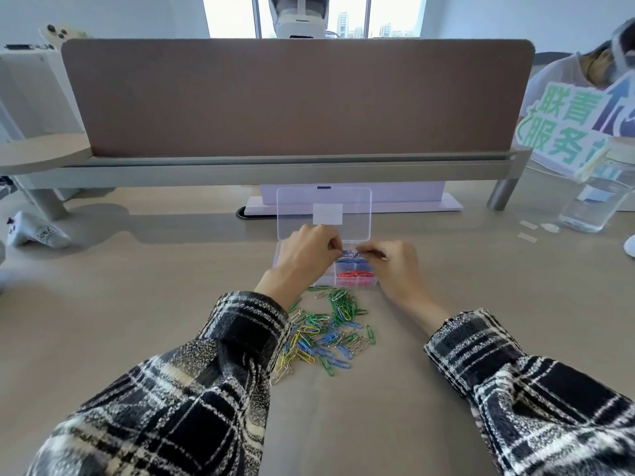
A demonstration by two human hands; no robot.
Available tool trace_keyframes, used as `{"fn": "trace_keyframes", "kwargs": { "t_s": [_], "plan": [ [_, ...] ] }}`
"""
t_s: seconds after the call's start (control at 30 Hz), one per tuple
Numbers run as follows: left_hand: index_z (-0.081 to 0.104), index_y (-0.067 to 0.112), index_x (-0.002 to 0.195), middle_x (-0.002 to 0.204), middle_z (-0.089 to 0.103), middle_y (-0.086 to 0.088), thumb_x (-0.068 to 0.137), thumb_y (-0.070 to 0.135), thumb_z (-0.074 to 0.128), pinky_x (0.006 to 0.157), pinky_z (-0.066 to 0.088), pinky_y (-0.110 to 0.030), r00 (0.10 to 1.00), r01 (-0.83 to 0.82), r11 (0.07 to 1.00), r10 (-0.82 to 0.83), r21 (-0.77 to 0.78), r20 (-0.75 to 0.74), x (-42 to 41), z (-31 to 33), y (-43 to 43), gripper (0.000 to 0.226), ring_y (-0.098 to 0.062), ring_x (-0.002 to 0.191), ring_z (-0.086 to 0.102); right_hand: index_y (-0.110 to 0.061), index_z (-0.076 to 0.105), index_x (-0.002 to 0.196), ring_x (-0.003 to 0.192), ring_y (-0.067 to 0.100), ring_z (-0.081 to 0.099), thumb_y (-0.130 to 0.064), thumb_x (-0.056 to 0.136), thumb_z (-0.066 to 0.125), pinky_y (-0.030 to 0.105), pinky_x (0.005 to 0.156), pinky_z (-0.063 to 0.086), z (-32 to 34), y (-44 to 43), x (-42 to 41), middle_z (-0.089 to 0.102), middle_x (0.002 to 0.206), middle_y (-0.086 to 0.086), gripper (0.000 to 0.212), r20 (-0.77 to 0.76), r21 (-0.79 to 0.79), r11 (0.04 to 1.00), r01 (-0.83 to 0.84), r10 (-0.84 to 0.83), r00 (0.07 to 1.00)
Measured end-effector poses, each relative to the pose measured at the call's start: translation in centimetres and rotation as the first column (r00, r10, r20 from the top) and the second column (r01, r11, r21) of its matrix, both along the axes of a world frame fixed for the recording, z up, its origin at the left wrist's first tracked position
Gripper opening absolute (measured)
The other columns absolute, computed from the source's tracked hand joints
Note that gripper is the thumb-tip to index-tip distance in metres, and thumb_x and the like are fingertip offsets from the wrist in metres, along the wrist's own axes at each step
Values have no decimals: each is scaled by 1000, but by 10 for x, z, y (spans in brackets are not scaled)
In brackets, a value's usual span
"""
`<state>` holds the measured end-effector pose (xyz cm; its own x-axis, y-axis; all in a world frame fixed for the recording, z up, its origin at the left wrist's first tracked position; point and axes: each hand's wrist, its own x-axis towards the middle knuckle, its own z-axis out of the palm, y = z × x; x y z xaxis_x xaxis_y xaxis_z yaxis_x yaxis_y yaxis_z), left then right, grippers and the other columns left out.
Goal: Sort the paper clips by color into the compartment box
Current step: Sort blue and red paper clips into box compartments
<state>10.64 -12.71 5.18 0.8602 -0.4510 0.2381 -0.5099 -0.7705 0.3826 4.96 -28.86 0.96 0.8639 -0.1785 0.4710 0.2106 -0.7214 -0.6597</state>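
A clear compartment box point(326, 279) lies on the desk with its lid point(323, 201) standing open behind it. Red clips point(355, 274) fill one front compartment and blue clips point(347, 260) lie in the one behind. Both hands hover over the box. My left hand point(305, 255) and my right hand point(395, 261) each pinch an end of some linked blue paper clips point(349, 253) between them. A loose pile of green, blue, yellow and silver paper clips point(326, 333) lies on the desk just in front of the box, between my forearms.
A brown desk divider point(295, 97) on a grey rail closes off the back. A clear glass point(591, 207) stands at the right with small paper scraps point(527, 231) near it. A white controller point(37, 231) lies at the left. Another person sits at the far right.
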Motion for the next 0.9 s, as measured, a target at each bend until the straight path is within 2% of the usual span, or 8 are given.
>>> {"fn": "trace_keyframes", "kwargs": {
  "t_s": [0.1,0.2,0.3,0.4,0.47,0.57,0.73,0.9],
  "plan": [
    [72,27,95,98,72,7,88,28,65,78,54,-35,1000,17,1000,-18,21,9,4,-1,-3,10,-20,92,65,-9,74,106,93,11,66,-2,90,60,21,83,49,0,-6,3,74,103,4,22,-19,-47,999,17,-18,1000],
    [69,28,107,101,70,11,88,32,66,81,52,-35,999,51,998,-52,-45,-15,5,1,3,19,-14,95,62,-12,74,107,87,8,67,-5,91,61,12,75,46,3,-14,-4,74,101,1,22,-8,3,999,38,-38,999],
    [67,27,109,92,66,17,89,27,66,73,48,-26,992,105,982,-115,-155,-56,-2,4,19,20,4,77,56,-17,75,102,74,-3,62,-6,89,63,6,66,43,11,-16,-21,71,89,-11,21,-28,48,999,-7,8,1000],
    [68,29,96,83,63,22,88,24,66,61,37,-14,979,167,976,-181,-142,-90,-21,6,41,10,15,62,50,-23,75,87,66,-1,57,-14,82,74,10,60,38,21,-7,-46,63,71,-21,10,-120,-19,987,-161,157,980],
    [70,31,89,82,64,21,87,26,69,60,35,-13,965,219,972,-228,-84,-132,-37,6,57,5,14,62,49,-28,74,81,68,4,57,-23,77,80,12,60,37,26,3,-62,64,75,-19,9,-230,-71,952,-298,275,934],
    [70,35,85,82,64,23,84,33,70,65,39,-20,939,277,961,-271,0,-213,-58,5,74,2,12,66,48,-27,74,86,78,6,57,-36,73,82,18,68,44,30,15,-80,64,86,-13,18,-383,-160,878,-450,365,849],
    [70,38,90,88,63,25,80,43,71,79,47,-25,936,280,950,-239,138,-258,-76,1,79,11,5,86,54,-31,73,95,92,1,54,-51,73,75,27,82,47,27,25,-90,60,95,-17,30,-440,-288,848,-445,295,848],
    [71,35,95,94,63,23,83,39,68,81,50,-30,936,305,933,-258,192,-239,-82,4,75,13,0,91,57,-32,73,89,88,1,47,-43,80,70,25,78,43,28,31,-90,56,88,-16,15,-418,-374,822,-430,264,869]
  ]
}}
